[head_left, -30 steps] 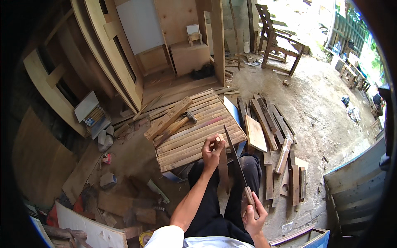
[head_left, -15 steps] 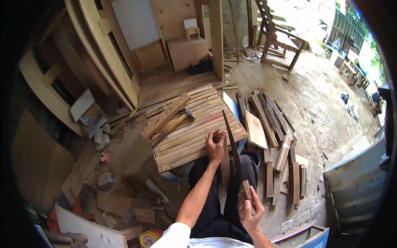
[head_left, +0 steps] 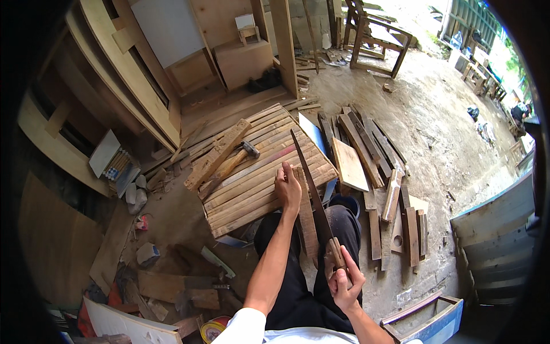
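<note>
In my right hand [head_left: 345, 282] is the wooden handle of a handsaw [head_left: 314, 192]. Its long dark blade points up and away, the tip over the slatted bench [head_left: 252, 200]. My left hand [head_left: 289, 189] is closed round the upper part of a narrow wooden board [head_left: 307, 221], which stands between my knees, just left of the blade. Whether the teeth touch the board I cannot tell. A hammer [head_left: 247, 150] lies on the bench beside a thick wooden beam [head_left: 220, 153], left of my left hand.
Wood offcuts [head_left: 366, 149] lie heaped right of the bench. A wooden armchair [head_left: 378, 40] stands at the far right, an open cabinet [head_left: 283, 51] at the back. Scrap boards [head_left: 163, 285] litter the floor at left. A blue-sided wooden drawer [head_left: 438, 321] sits near my right forearm.
My left hand has turned and its fingers now wrap the board, whose top shows higher beside them. The saw has shifted slightly left in view. The whole view has swung a little.
</note>
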A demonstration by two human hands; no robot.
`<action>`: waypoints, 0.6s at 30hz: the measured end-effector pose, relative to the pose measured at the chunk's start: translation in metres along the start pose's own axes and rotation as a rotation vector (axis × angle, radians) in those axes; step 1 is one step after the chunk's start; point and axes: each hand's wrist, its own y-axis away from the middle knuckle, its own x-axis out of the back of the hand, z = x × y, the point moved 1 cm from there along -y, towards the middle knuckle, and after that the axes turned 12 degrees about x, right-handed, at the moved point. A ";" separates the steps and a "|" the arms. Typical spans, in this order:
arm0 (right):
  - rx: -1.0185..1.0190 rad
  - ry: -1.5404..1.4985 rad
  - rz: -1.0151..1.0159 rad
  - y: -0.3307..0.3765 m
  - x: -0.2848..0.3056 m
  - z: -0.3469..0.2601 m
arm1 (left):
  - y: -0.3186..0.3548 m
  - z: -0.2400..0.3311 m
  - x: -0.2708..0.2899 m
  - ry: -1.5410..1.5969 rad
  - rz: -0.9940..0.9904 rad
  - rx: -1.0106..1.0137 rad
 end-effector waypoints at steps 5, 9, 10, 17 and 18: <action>0.008 0.092 -0.034 0.002 -0.004 0.008 | 0.001 -0.004 -0.002 0.012 0.047 -0.035; -0.021 0.139 -0.017 0.006 -0.006 0.011 | 0.003 -0.008 0.005 0.041 -0.030 -0.081; 0.005 0.154 -0.022 0.007 -0.006 0.010 | 0.005 -0.009 0.008 0.049 -0.069 -0.098; 0.027 0.177 -0.013 0.007 -0.009 0.014 | 0.020 -0.013 0.012 0.067 -0.032 -0.417; 0.047 0.190 -0.025 0.008 -0.010 0.016 | 0.022 -0.013 0.012 0.107 -0.015 -0.402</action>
